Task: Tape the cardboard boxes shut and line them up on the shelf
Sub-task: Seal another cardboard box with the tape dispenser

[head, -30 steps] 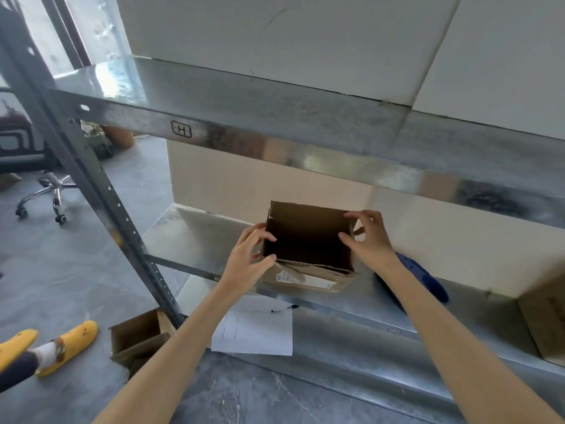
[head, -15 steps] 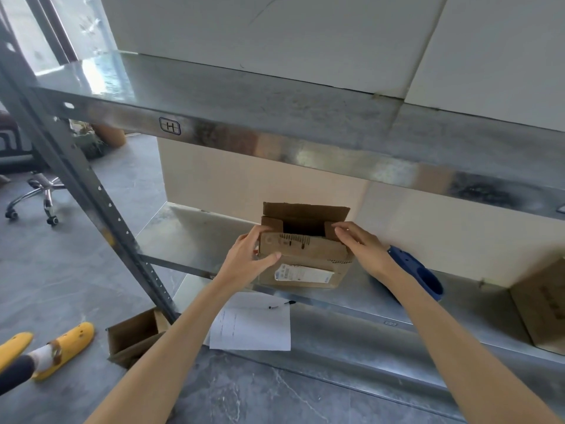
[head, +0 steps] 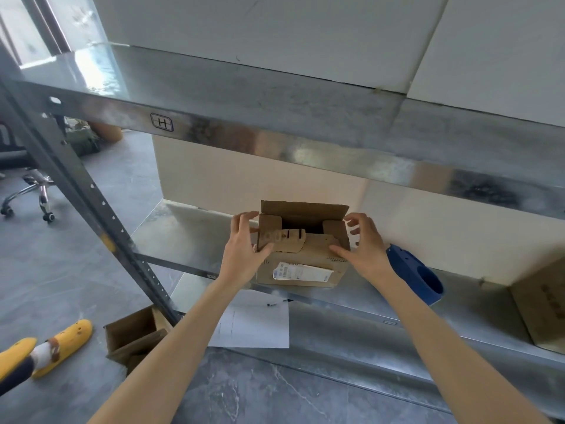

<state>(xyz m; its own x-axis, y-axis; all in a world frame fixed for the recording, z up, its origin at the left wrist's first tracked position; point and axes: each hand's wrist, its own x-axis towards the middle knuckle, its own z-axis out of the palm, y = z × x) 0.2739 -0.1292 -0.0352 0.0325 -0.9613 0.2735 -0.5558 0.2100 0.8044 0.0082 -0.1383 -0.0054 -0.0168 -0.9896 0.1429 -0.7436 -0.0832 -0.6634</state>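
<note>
A small cardboard box (head: 301,270) with a white label on its front stands on the middle metal shelf (head: 189,237). Its two side flaps and the near flap are folded in; the far flap stands upright. My left hand (head: 244,252) grips the box's left side, thumb on the left flap. My right hand (head: 360,246) presses on the right flap and near edge, fingers spread. A blue tape dispenser (head: 415,276) lies on the shelf just right of my right wrist. Another cardboard box (head: 541,304) sits at the shelf's far right, cut off by the frame.
The upper shelf (head: 275,117) overhangs the box. A sheet of paper with a pen (head: 253,322) lies on the lowest shelf. An open cardboard box (head: 134,335) sits on the floor by the shelf post. Another person's foot in a yellow shoe (head: 61,344) and an office chair (head: 33,191) are at left.
The box was open and tipped toward me; now it stands with near and side flaps folded in. Both hands moved from the rim onto the flaps.
</note>
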